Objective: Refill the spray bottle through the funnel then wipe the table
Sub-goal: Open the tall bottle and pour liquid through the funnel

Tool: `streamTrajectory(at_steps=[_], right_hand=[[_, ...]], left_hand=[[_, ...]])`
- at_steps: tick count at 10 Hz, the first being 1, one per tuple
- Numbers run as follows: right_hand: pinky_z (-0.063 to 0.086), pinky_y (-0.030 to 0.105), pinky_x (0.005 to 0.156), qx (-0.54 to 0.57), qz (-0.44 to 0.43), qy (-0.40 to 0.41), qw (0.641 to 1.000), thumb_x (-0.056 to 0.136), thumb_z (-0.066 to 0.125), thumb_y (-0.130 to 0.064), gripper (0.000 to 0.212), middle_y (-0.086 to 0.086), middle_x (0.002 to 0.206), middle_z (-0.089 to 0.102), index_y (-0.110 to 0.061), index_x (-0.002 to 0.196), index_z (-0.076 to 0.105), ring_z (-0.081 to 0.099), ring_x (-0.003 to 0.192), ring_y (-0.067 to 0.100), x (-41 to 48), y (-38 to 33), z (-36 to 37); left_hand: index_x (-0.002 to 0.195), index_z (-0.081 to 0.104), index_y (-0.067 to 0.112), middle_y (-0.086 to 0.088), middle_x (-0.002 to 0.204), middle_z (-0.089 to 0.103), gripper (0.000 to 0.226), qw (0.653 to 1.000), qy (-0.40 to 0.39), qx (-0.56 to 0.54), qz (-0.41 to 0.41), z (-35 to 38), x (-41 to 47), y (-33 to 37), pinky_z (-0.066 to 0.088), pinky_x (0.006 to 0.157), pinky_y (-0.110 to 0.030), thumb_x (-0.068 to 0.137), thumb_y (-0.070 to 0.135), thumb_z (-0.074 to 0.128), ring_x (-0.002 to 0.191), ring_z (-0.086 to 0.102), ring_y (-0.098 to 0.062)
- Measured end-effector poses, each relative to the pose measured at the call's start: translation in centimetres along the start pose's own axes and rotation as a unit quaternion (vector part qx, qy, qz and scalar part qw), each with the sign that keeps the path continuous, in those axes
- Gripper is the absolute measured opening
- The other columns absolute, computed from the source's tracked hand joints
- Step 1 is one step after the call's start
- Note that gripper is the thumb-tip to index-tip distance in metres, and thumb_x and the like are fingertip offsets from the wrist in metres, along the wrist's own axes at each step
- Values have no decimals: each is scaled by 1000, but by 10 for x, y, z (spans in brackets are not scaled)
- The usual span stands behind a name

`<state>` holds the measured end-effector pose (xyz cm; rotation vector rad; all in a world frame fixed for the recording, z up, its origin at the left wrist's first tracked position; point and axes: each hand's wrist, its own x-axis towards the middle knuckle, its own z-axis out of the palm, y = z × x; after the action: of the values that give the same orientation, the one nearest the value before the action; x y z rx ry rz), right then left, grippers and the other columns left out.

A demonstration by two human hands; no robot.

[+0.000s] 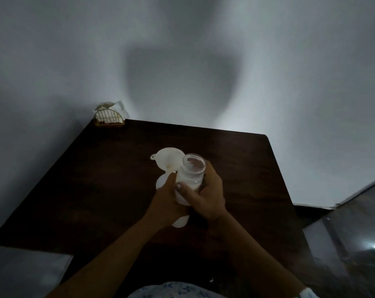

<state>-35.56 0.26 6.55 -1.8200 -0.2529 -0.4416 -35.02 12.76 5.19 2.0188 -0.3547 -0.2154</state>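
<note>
Right hand (206, 196) tight around open clear jar (193, 171), left hand (165, 203) around white bottle (160, 182) under funnel (168, 157), above dark table (96, 179).

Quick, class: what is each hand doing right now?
Left hand: holds the white bottle under the funnel.
Right hand: grips the open jar.

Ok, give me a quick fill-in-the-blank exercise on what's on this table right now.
1. The right hand grips the clear container, whose mouth has no ___ on it.
2. The white funnel is on the container's ___ side.
3. The wire napkin holder stands at the table's far ___ corner.
Missing: lid; left; left.
</note>
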Motion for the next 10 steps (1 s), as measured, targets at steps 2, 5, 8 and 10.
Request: streamTrajectory(at_steps=[2, 5, 8, 10], right_hand=[[50, 15, 80, 8, 36, 24, 999, 73, 72, -30, 47, -9, 106, 63, -19, 114, 52, 62, 98, 2, 2, -16, 1], [50, 28, 86, -162, 84, -4, 983, 73, 76, -31, 56, -5, 117, 56, -29, 120, 45, 55, 107, 9, 30, 2, -12], [33, 27, 90, -367, 66, -71, 925, 76, 74, -33, 71, 8, 131, 46, -18, 135, 39, 41, 118, 22, 55, 10, -2], [36, 30, 90, -429, 42, -89, 898, 75, 73, -31, 70, 10, 128, 49, -18, 135, 41, 42, 115, 25, 65, 13, -3]], left_hand=[[124, 35, 16, 5, 126, 49, 66, 999, -32, 13, 26, -13, 0, 15, 42, 86, -10, 73, 24, 76, 116, 49, -8], [109, 46, 17, 3, 109, 46, 51, 983, 163, 52, 58, -73, 18, -2, 40, 79, -17, 70, 27, 77, 101, 48, -10], [139, 27, 15, -6, 143, 28, 97, 989, 64, 124, 49, -86, 48, -18, 38, 97, -30, 62, 38, 82, 124, 34, -13], [145, 12, 14, -9, 151, 18, 115, 983, 36, 180, 21, -78, 65, -23, 27, 110, -43, 59, 48, 80, 138, 20, -25]])
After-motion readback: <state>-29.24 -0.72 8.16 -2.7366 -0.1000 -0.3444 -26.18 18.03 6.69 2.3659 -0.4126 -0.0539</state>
